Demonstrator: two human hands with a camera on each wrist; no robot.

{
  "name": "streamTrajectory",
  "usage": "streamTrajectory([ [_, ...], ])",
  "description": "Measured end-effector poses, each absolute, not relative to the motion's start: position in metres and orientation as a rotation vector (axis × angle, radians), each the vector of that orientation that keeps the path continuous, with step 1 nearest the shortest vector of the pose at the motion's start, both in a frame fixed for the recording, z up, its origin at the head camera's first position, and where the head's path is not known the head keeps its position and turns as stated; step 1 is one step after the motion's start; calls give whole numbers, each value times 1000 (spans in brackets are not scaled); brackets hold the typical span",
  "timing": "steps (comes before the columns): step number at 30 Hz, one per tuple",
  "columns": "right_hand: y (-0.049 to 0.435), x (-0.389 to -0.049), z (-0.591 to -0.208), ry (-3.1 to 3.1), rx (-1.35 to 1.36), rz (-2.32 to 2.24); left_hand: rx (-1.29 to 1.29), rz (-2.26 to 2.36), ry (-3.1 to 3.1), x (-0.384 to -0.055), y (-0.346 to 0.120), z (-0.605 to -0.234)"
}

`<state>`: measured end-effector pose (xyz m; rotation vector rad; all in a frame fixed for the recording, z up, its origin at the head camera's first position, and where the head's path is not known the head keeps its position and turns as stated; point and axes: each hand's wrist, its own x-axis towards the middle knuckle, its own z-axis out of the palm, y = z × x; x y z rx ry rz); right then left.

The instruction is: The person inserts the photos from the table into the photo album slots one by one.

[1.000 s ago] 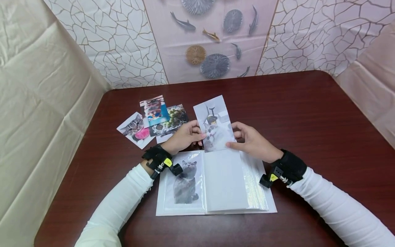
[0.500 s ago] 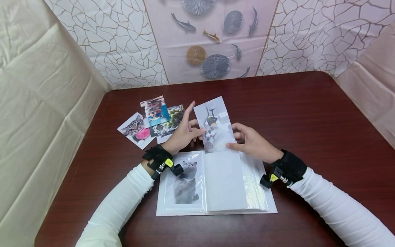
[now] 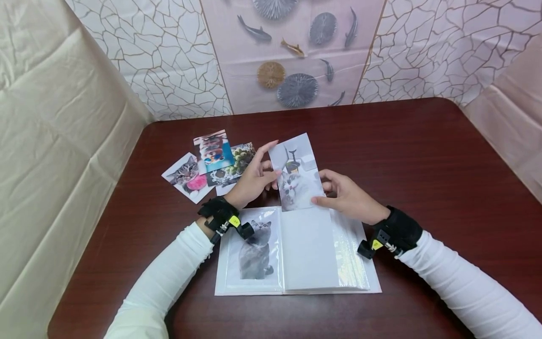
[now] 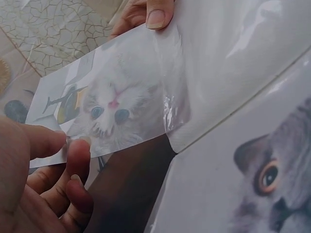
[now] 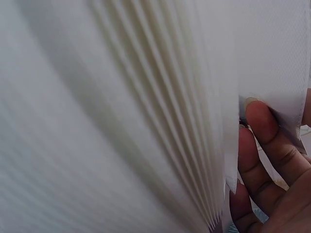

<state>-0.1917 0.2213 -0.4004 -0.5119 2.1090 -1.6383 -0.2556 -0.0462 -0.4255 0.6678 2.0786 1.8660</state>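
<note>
A white-kitten photo [image 3: 295, 165] stands above the open photo album [image 3: 311, 254]. In the left wrist view the lower end of the kitten photo [image 4: 114, 104] lies under the edge of a clear plastic pocket. My left hand [image 3: 251, 184] pinches the photo's left edge, index finger stretched up beside it. My right hand [image 3: 348, 198] holds the lower right edge, thumb in front and fingers mostly behind. Seen from the right wrist, fingers of the right hand [image 5: 272, 170] sit beside the fanned album pages [image 5: 160, 97]. A grey-cat photo [image 3: 255, 256] fills the album's left page.
Left of the album lie several loose photos: a tabby with a pink ball [image 3: 186, 176], a blue-toned one [image 3: 213, 153] and a partly covered one with green fruit or plants [image 3: 243, 159]. The dark red table [image 3: 423, 155] meets patterned cloth [image 3: 292, 56] at the back.
My left index finger has straightened upward from a curled pose and now lies near the photo's upper left edge. The photo and right hand have stayed nearly still.
</note>
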Motion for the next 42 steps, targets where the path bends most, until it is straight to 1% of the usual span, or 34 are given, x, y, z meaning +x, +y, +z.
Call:
streamTrajectory([
  [15,220,-190,-401,2125,-501,-1624,669,1863,2037,-253,-48,-431],
  [42,221,-190,-399,2158,-504,-1631,664,1801,2073,-254,-48,-429],
])
